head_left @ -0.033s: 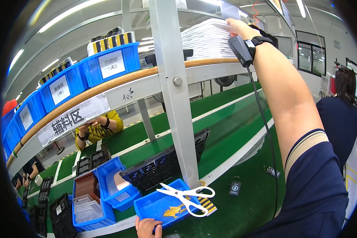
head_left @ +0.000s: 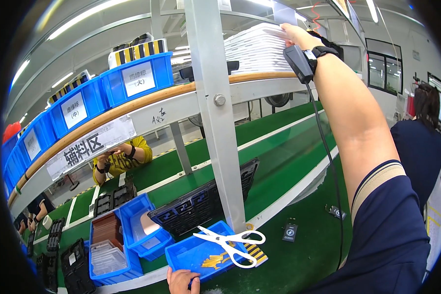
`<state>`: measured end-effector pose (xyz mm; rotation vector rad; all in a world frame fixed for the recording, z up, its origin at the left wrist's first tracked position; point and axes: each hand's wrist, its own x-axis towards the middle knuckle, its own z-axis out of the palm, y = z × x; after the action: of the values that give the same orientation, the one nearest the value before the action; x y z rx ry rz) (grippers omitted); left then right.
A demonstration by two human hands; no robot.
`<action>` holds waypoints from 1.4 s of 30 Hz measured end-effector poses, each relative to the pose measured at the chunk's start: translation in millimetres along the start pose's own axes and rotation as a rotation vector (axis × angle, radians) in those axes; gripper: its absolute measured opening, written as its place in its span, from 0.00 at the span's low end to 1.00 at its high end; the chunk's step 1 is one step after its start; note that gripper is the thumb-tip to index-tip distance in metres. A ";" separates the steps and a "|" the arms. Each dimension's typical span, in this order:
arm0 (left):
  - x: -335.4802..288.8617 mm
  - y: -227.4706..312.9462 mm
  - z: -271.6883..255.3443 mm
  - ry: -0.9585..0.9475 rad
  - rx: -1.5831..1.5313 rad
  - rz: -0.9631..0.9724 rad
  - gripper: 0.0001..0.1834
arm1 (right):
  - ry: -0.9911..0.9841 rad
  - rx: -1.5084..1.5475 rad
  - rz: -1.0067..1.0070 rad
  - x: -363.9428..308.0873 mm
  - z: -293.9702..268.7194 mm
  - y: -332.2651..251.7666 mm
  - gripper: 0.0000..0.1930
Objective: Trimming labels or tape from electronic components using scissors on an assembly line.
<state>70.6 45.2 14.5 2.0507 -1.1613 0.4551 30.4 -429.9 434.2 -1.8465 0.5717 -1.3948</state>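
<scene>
My right hand (head_left: pixel 298 36) is raised at the upper right, its fingers closed on the near corner of a tall stack of thin white trays (head_left: pixel 257 51). Some of its fingertips are hidden behind the stack. Low in the picture, my left hand (head_left: pixel 183 281) has its fingers curled at the near wall of a small blue bin (head_left: pixel 181 256). White-handled scissors (head_left: pixel 229 239) lie across that bin, above yellow strips (head_left: pixel 213 261). Black-and-yellow striped labels (head_left: pixel 256 253) stick out beside it.
A metal post (head_left: pixel 214 112) rises in front of me, joined to a shelf with blue bins (head_left: pixel 137 80). A black molded case (head_left: pixel 193 208) leans behind the post. A cable (head_left: pixel 323 137) hangs from my right wrist device. Across the green line sits a person in yellow (head_left: pixel 141 149).
</scene>
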 end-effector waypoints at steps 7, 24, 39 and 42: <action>10.4 -1.8 6.2 0.030 0.025 0.054 0.05 | 0.109 0.156 0.044 -17.2 -14.1 42.3 0.29; 11.2 2.7 8.8 -0.036 0.022 -0.039 0.06 | -0.366 -0.967 0.079 -346.7 -164.0 297.6 0.14; 12.1 -5.0 10.2 0.005 0.022 0.008 0.06 | -0.468 -0.920 0.435 -344.0 -159.4 277.6 0.18; 12.1 -0.1 9.2 -0.005 0.010 0.011 0.06 | -0.399 -0.545 0.776 -351.0 -157.7 276.6 0.13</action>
<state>76.7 31.2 15.6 2.0566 -1.1754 0.4623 -205.1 -395.3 24.4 -1.9012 1.3601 -0.3592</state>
